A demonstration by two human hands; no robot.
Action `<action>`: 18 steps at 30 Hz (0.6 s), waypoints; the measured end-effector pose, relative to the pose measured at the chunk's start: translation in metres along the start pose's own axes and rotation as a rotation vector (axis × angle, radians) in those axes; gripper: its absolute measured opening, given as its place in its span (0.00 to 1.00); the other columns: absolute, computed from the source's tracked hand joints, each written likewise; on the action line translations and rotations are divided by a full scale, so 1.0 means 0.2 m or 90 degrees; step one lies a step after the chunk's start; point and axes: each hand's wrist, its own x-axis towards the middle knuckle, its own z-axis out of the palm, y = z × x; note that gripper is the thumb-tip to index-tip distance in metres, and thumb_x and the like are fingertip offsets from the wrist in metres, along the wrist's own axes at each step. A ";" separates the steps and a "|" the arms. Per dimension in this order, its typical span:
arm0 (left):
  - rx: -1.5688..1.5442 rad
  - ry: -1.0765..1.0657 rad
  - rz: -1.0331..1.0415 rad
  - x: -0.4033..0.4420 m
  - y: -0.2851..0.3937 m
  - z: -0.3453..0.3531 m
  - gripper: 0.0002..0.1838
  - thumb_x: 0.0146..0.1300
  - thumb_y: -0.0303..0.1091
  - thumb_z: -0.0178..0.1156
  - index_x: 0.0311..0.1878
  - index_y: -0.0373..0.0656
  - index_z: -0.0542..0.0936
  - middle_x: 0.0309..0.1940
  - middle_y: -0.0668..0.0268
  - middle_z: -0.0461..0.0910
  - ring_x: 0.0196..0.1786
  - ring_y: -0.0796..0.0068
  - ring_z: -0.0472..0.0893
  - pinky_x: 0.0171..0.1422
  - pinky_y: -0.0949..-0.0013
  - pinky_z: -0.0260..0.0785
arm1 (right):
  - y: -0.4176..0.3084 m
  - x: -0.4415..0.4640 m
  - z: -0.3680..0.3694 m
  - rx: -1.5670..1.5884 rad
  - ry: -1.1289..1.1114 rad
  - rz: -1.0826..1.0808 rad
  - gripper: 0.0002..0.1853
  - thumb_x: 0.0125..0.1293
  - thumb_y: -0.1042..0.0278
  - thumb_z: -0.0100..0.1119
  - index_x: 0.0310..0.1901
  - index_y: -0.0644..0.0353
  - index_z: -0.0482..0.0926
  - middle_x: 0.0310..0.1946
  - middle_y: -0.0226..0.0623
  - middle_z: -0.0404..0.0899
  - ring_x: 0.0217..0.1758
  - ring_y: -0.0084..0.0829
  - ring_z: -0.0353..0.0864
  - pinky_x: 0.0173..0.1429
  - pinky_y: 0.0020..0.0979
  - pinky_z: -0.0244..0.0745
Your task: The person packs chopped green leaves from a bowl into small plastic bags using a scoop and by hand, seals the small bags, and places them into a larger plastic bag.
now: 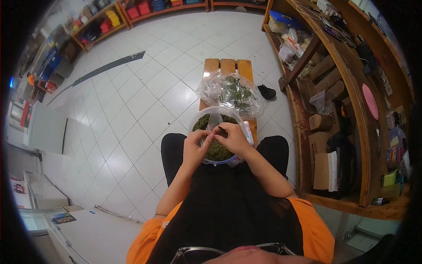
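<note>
Both hands meet over a round clear plastic tub (241,121) between my knees. My left hand (196,144) and my right hand (231,137) have their fingertips pinched together. A small clear plastic bag (214,119) rises from between the fingers, and both hands appear to grip its edge. Dry green plant material that looks like moss or herbs (220,152) fills much of the tub below. Just beyond lies a large clear bag (237,92) with more green material in it. What is inside the small bag, if anything, is too faint to tell.
The large bag lies on a slatted wooden bench (228,66). A black shoe (267,92) is on the tiled floor at its right. Wooden shelving (307,61) with boxes and bags runs along the right. A white chest-like unit (99,235) stands at the lower left.
</note>
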 end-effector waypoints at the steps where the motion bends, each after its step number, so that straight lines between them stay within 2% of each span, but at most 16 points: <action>1: -0.001 -0.001 0.000 0.01 -0.01 -0.01 0.11 0.60 0.35 0.67 0.38 0.36 0.83 0.34 0.60 0.83 0.37 0.65 0.79 0.44 0.68 0.68 | 0.00 0.00 0.00 -0.001 0.001 0.001 0.10 0.56 0.71 0.65 0.36 0.67 0.79 0.29 0.46 0.78 0.31 0.41 0.79 0.37 0.35 0.73; 4: 0.042 0.006 0.050 0.02 0.02 -0.03 0.08 0.59 0.33 0.65 0.33 0.37 0.82 0.29 0.60 0.81 0.34 0.61 0.78 0.40 0.64 0.68 | 0.00 0.00 0.01 0.028 -0.038 0.033 0.09 0.58 0.69 0.63 0.36 0.68 0.79 0.30 0.48 0.78 0.33 0.44 0.80 0.39 0.37 0.73; 6: 0.335 0.015 0.198 0.03 0.05 -0.04 0.05 0.55 0.30 0.64 0.26 0.41 0.79 0.24 0.62 0.78 0.31 0.59 0.76 0.36 0.59 0.67 | 0.02 0.00 0.06 -0.061 0.003 -0.067 0.08 0.58 0.70 0.60 0.34 0.67 0.78 0.29 0.49 0.77 0.35 0.49 0.78 0.41 0.41 0.73; 7: 0.335 0.015 0.197 0.03 0.04 -0.04 0.05 0.55 0.30 0.64 0.26 0.41 0.79 0.24 0.62 0.78 0.31 0.59 0.76 0.36 0.59 0.67 | 0.04 0.01 0.07 -0.061 0.002 -0.067 0.08 0.58 0.70 0.60 0.34 0.67 0.78 0.29 0.49 0.77 0.35 0.49 0.78 0.41 0.41 0.73; 9: 0.373 0.104 0.191 0.03 0.01 -0.04 0.08 0.51 0.29 0.64 0.21 0.42 0.75 0.20 0.63 0.74 0.27 0.59 0.74 0.33 0.56 0.64 | 0.05 0.03 0.07 -0.193 0.097 -0.082 0.05 0.57 0.71 0.57 0.32 0.64 0.77 0.28 0.48 0.76 0.38 0.51 0.75 0.44 0.43 0.71; 13: 0.361 0.117 0.142 0.01 -0.02 -0.04 0.09 0.49 0.30 0.65 0.21 0.41 0.74 0.20 0.63 0.75 0.27 0.59 0.75 0.33 0.58 0.65 | 0.03 0.02 0.07 -0.221 0.095 -0.091 0.04 0.54 0.74 0.59 0.32 0.62 0.77 0.31 0.45 0.75 0.41 0.48 0.74 0.47 0.44 0.70; 15: 0.324 0.116 0.114 0.01 -0.01 -0.01 0.10 0.46 0.30 0.66 0.20 0.41 0.73 0.18 0.63 0.75 0.26 0.60 0.74 0.31 0.59 0.66 | 0.03 0.01 0.07 -0.202 0.035 -0.219 0.09 0.52 0.77 0.61 0.38 0.61 0.79 0.39 0.44 0.75 0.46 0.47 0.73 0.52 0.43 0.70; 16: 0.323 0.117 0.114 0.01 -0.01 -0.02 0.10 0.46 0.30 0.66 0.20 0.41 0.73 0.18 0.63 0.75 0.26 0.60 0.74 0.31 0.59 0.66 | 0.02 0.01 0.08 -0.202 0.034 -0.220 0.09 0.52 0.77 0.61 0.38 0.61 0.79 0.39 0.44 0.75 0.46 0.47 0.73 0.52 0.43 0.70; 18: 0.318 -0.051 0.159 0.01 0.01 -0.04 0.09 0.45 0.30 0.68 0.29 0.42 0.77 0.26 0.62 0.78 0.33 0.60 0.77 0.37 0.59 0.68 | 0.01 0.00 0.10 -0.262 0.051 -0.209 0.17 0.49 0.79 0.65 0.44 0.61 0.79 0.47 0.44 0.72 0.51 0.46 0.72 0.57 0.41 0.71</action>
